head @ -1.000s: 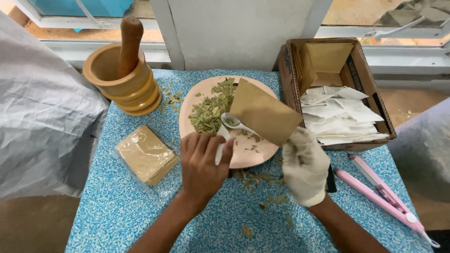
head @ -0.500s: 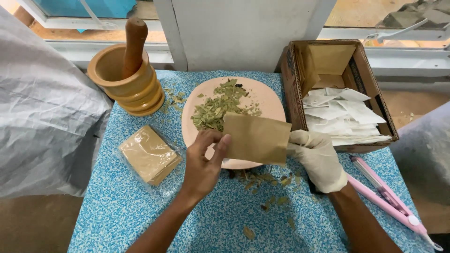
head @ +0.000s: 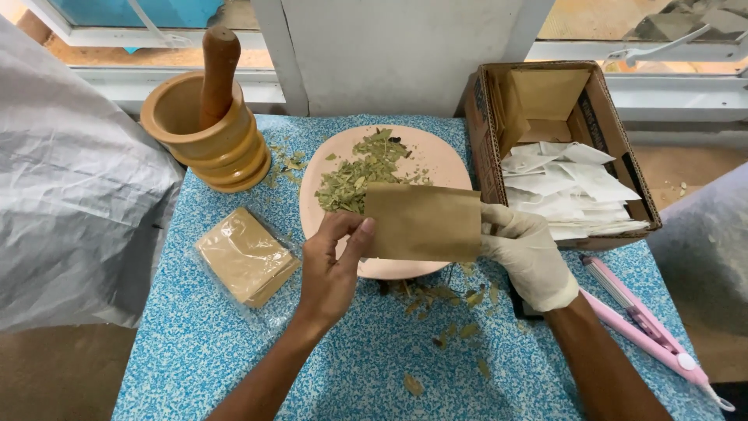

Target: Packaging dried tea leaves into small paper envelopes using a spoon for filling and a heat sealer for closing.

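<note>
Fingers of my left hand pinch the left edge of the pouch; my gloved right hand clamps its right edge. I hold the pouch flat-faced above the plate, long axis running left to right, just in front of the leaves.

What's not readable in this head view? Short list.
- Near part of the round pink plate: hidden behind the flat brown paper pouch held by the bare left hand and the white-gloved right hand.
- Pouch contents: not visible, paper is opaque.
- Dark object by the right wrist: mostly covered by the glove.
- Pink flat-iron style sealer: tip cut off by the frame's right edge.
</note>
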